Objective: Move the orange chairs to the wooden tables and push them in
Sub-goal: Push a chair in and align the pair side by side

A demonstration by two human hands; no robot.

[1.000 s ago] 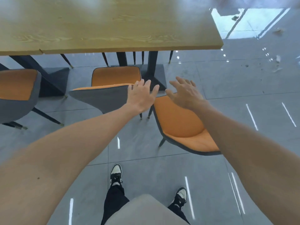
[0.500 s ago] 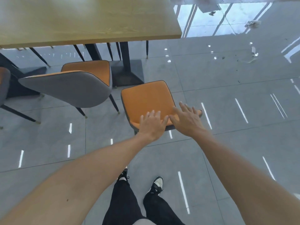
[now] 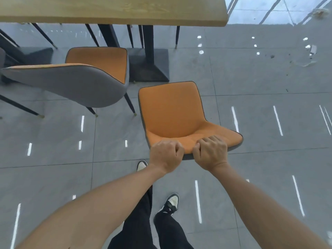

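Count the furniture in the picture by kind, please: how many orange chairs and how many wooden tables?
Orange chairs: 2, the held chair and the neighbour chair
Wooden tables: 1
Total: 3

— What colours are the chairs?
— The nearer chair has an orange seat and back with a dark grey edge. The second chair has an orange seat and a grey back shell on black legs.
— And the rest?
— A light wooden tabletop with visible grain, a glossy grey tiled floor streaked with white reflections, black trousers, and black-and-white trainers.
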